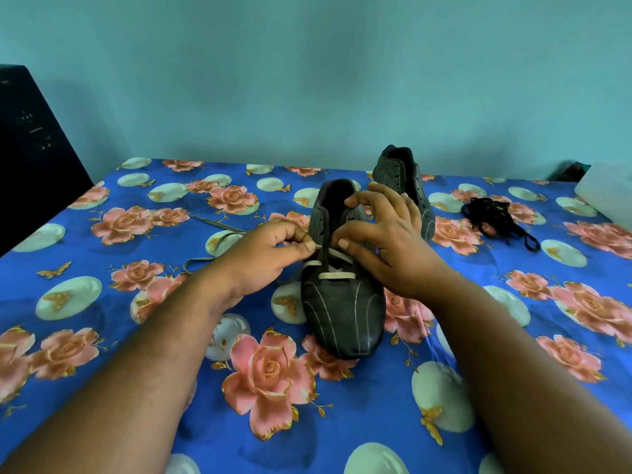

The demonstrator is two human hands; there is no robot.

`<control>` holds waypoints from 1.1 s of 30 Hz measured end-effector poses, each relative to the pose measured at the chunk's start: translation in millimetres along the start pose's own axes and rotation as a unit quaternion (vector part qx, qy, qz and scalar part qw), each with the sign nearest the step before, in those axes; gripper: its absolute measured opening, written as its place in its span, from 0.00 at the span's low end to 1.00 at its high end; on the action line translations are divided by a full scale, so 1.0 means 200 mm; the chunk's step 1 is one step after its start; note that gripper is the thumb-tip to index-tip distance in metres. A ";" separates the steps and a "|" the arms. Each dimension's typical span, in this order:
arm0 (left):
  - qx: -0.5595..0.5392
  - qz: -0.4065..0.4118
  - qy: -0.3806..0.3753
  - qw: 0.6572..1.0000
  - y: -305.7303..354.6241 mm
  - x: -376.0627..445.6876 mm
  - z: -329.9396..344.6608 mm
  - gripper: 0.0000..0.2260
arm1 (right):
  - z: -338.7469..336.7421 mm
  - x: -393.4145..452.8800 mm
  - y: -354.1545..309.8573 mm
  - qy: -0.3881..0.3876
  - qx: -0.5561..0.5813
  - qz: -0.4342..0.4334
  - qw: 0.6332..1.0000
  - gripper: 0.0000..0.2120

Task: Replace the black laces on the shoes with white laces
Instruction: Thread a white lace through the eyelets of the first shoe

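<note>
A dark striped shoe [342, 313] lies toe toward me on the blue floral sheet [136, 186]. A white lace [337, 276] crosses its lowest eyelets. My left hand [270, 258] pinches the lace's tip between thumb and forefinger at the shoe's left eyelet row. My right hand [390, 241] rests over the right side of the shoe, thumb on the tongue, fingers curled round the upper. The lace's loose length [219, 239] trails left across the sheet. A second shoe [403, 179] without a lace stands behind my right hand. Black laces [496, 217] lie bundled to the right.
A dark upright board [34, 148] stands at the left edge of the bed. A pale pillow-like object [605, 196] lies at the far right. A teal wall [307, 80] runs behind the bed.
</note>
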State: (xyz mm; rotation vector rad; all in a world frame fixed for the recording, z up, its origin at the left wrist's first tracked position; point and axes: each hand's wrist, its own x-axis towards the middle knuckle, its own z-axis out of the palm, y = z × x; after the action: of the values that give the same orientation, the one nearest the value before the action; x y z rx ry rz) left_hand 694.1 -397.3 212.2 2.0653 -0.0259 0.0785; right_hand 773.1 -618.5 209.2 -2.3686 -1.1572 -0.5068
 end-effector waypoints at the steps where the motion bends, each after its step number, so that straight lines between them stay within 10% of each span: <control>1: 0.010 0.000 -0.005 1.000 -0.01 0.00 -0.01 0.04 | -0.01 0.00 0.01 0.001 -0.013 -0.013 1.000 0.13; 7: 0.162 0.011 0.022 0.986 -0.09 0.01 -0.11 0.19 | -0.01 -0.02 0.02 0.004 -0.018 -0.030 0.999 0.12; 16: 0.427 -0.031 0.065 0.901 -0.13 -0.03 -0.21 0.06 | -0.02 -0.04 0.05 -0.005 0.006 -0.020 1.000 0.12; 33: 0.426 -0.218 0.285 0.830 -0.22 -0.04 -0.30 0.11 | -0.01 -0.04 0.03 0.001 0.008 -0.013 1.000 0.10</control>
State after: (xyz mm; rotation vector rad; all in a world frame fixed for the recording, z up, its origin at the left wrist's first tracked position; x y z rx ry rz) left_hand 686.6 -323.1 201.0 2.7814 1.0181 0.4961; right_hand 773.2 -628.0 205.2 -2.3423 -1.1878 -0.5081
